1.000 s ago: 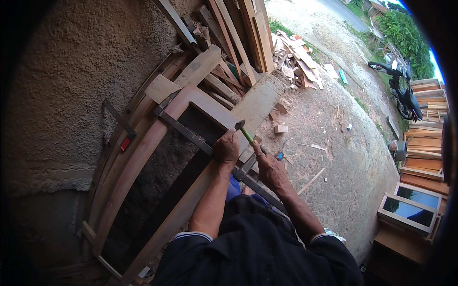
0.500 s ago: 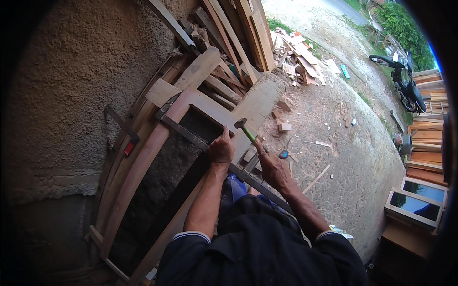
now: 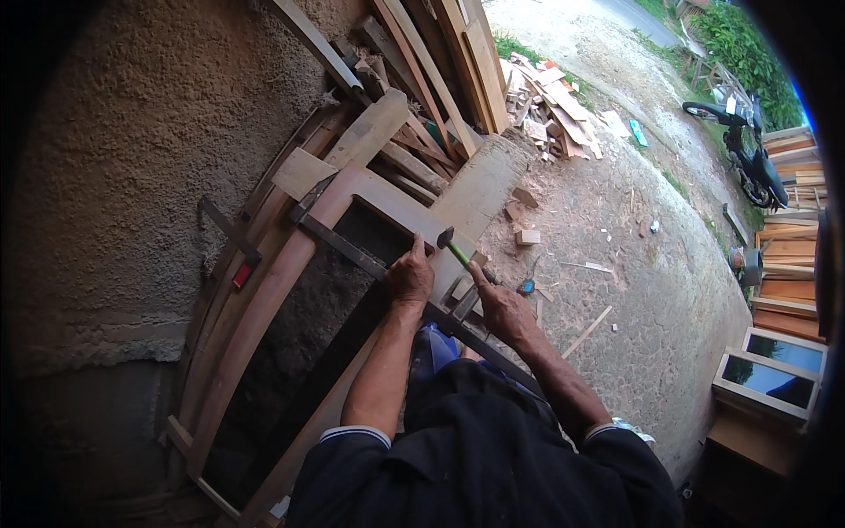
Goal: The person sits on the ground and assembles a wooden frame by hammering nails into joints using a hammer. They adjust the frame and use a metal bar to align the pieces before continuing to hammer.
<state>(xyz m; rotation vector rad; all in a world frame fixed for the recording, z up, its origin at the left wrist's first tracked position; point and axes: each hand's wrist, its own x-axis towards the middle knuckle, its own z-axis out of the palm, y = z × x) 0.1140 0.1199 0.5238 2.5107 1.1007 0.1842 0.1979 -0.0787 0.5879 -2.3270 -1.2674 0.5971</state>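
Flanking a rough wall (image 3: 158, 176), a wooden frame (image 3: 277, 286) lies crossed by a bar clamp (image 3: 339, 244); the left hand (image 3: 410, 277) sits against the frame, whether gripping anything cannot be told; just beside, a green-handled hammer (image 3: 460, 256) is grasped by the right hand (image 3: 508, 314).

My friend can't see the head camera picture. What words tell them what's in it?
A person's right hand grips a green-handled hammer at a wooden frame, with the left hand near the hammer's head. A dark bar crosses the frame, and wood scraps lie piled on the ground beyond.
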